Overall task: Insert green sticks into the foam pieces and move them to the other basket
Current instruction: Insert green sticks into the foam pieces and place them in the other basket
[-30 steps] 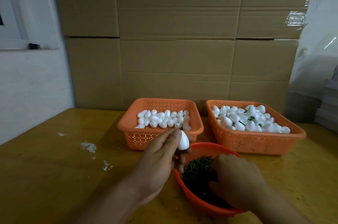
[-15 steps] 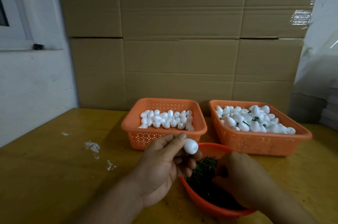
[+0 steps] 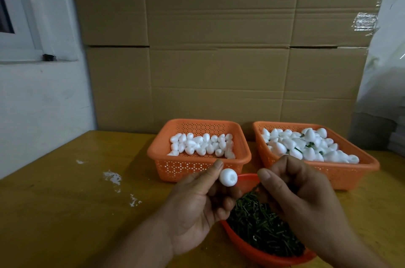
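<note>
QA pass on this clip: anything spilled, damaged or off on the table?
White flecks lie scattered on the table left of the left basket; whether foam crumbs or chipped paint, I cannot tell. Both baskets sit upright, foam inside. Nothing else stands out.

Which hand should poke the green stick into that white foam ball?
Probably the right hand: its curled fingers hover just above the round orange bowl of green sticks, beside the white foam ball. The left hand is busy pinching that ball.
</note>
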